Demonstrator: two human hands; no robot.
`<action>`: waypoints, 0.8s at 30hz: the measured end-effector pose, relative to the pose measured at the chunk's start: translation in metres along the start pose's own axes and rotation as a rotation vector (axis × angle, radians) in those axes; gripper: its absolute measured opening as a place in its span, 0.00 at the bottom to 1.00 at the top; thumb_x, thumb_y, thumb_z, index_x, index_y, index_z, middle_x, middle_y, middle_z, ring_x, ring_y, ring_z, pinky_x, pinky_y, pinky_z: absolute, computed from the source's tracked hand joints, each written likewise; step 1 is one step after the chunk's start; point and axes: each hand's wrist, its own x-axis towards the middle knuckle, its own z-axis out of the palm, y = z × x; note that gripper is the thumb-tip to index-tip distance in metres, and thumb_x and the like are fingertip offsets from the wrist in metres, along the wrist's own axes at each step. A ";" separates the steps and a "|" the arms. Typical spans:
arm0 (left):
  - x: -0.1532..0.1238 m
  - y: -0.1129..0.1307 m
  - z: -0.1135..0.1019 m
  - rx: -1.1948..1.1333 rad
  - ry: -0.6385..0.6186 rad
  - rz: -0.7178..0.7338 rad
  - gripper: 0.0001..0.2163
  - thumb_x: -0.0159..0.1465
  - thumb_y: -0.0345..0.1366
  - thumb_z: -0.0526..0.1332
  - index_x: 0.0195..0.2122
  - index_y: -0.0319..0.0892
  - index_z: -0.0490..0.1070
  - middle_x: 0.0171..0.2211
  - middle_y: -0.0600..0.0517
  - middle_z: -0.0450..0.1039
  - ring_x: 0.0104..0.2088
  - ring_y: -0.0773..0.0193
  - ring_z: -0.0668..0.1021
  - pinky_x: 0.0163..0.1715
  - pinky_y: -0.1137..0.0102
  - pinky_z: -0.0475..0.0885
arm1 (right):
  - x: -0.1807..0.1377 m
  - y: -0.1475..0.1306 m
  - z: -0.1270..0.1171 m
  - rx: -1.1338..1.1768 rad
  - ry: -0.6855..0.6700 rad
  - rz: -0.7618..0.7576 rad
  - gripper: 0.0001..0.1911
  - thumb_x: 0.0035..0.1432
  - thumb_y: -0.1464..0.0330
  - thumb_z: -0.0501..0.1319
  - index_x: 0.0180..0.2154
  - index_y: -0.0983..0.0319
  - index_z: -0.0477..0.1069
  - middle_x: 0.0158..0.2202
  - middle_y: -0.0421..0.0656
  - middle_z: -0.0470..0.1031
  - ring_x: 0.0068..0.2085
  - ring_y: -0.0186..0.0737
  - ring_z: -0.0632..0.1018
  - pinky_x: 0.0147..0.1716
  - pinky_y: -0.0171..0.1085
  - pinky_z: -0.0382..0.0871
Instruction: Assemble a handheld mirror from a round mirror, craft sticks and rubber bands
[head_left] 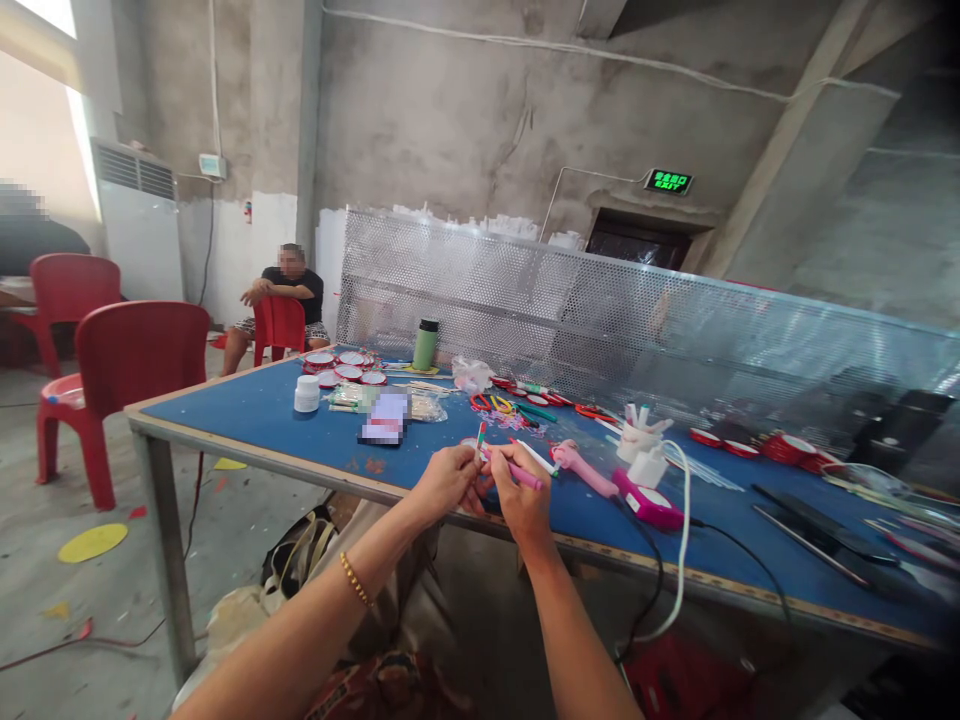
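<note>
Slim pink pen-shaped tool [529, 476]: over the near edge of the blue-topped desk [255, 412].
Right hand [523, 505]: fingers wrapped around it.
Left hand [448, 480]: fingertips drawn narrow by a small green, white and red piece [481, 436]; whether gripping, cannot tell.
Right: magenta box [651, 502].
Left: white plastic bottle [306, 395].
Far: green cylindrical flask [425, 346].
</note>
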 end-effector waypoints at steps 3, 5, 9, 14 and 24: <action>0.001 -0.001 0.000 0.000 -0.004 0.001 0.18 0.61 0.53 0.55 0.28 0.42 0.63 0.22 0.53 0.72 0.17 0.64 0.76 0.16 0.73 0.69 | 0.000 0.001 0.000 -0.010 -0.002 -0.002 0.10 0.63 0.65 0.56 0.30 0.59 0.72 0.24 0.38 0.74 0.23 0.35 0.76 0.30 0.35 0.71; 0.001 -0.002 0.000 0.001 -0.007 0.000 0.18 0.61 0.54 0.55 0.28 0.42 0.62 0.21 0.53 0.73 0.17 0.64 0.76 0.16 0.73 0.69 | 0.000 0.002 0.001 -0.020 -0.003 -0.004 0.10 0.63 0.65 0.56 0.30 0.59 0.72 0.24 0.38 0.74 0.24 0.35 0.75 0.31 0.35 0.71; 0.002 -0.003 0.000 0.002 -0.007 0.000 0.18 0.60 0.54 0.56 0.28 0.42 0.62 0.20 0.54 0.72 0.17 0.65 0.76 0.15 0.74 0.68 | 0.000 0.003 0.000 -0.052 -0.007 -0.030 0.11 0.63 0.66 0.56 0.30 0.59 0.73 0.25 0.39 0.75 0.24 0.36 0.76 0.31 0.35 0.70; 0.002 -0.003 0.000 0.000 -0.010 0.008 0.19 0.60 0.55 0.56 0.28 0.42 0.63 0.21 0.53 0.73 0.17 0.64 0.77 0.16 0.73 0.69 | 0.001 0.001 -0.001 -0.070 -0.007 -0.046 0.12 0.63 0.66 0.55 0.29 0.59 0.72 0.24 0.39 0.75 0.24 0.36 0.75 0.31 0.35 0.70; 0.001 -0.002 -0.001 -0.008 -0.020 0.015 0.19 0.61 0.55 0.55 0.28 0.43 0.62 0.21 0.53 0.72 0.18 0.63 0.77 0.16 0.72 0.70 | 0.001 -0.003 -0.001 -0.009 0.012 -0.005 0.11 0.62 0.66 0.56 0.28 0.58 0.70 0.23 0.38 0.74 0.23 0.36 0.75 0.28 0.35 0.70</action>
